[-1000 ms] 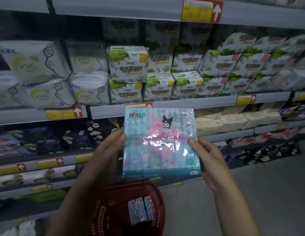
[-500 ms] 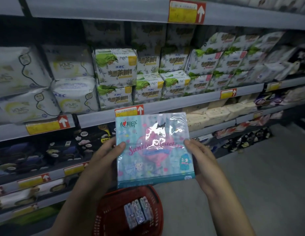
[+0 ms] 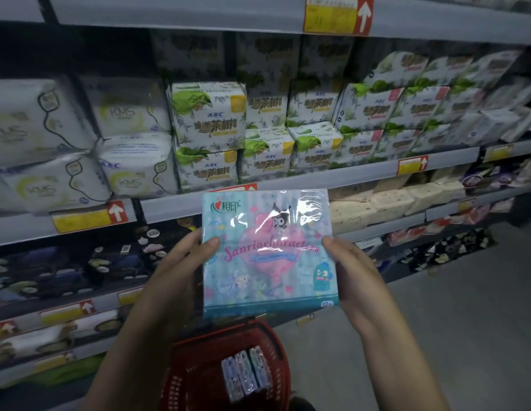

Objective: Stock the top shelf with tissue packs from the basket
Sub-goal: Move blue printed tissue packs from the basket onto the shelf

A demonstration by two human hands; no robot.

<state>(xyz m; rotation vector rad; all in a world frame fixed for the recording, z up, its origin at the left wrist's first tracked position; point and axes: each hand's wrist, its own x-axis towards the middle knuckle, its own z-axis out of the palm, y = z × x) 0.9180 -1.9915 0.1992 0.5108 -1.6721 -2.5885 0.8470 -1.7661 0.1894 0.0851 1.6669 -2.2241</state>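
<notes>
Holding the tissue pack [image 3: 268,253] upright above the basket [image 3: 184,381], left hand [image 3: 181,271] and right hand [image 3: 356,277] each grip one side edge, thumbs on its face. Recommended — raise it level with both hands, clear the front lip of the top shelf [image 3: 184,13], then slide it in.

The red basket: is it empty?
No: three tissue packs stand side by side on edge inside the red basket.

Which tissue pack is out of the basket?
The blue cartoon-printed pack, held face-on by the left hand and right hand at its side edges; the other three packs stand on edge inside the red basket.
</notes>
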